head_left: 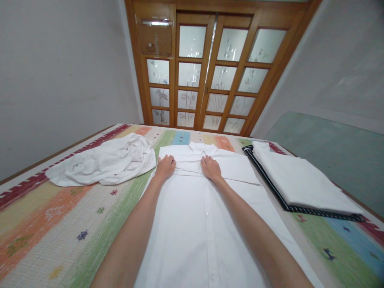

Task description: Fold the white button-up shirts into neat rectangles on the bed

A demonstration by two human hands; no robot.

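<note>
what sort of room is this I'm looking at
Probably a room in a home, perhaps a bedroom: a colourful patterned cover lies beneath the white shirt, and wood-framed glass doors with plant designs stand beyond.

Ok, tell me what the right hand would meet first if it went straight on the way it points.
The right hand would probably meet the collar of the white shirt first, though its height above the cloth is unclear.
</note>
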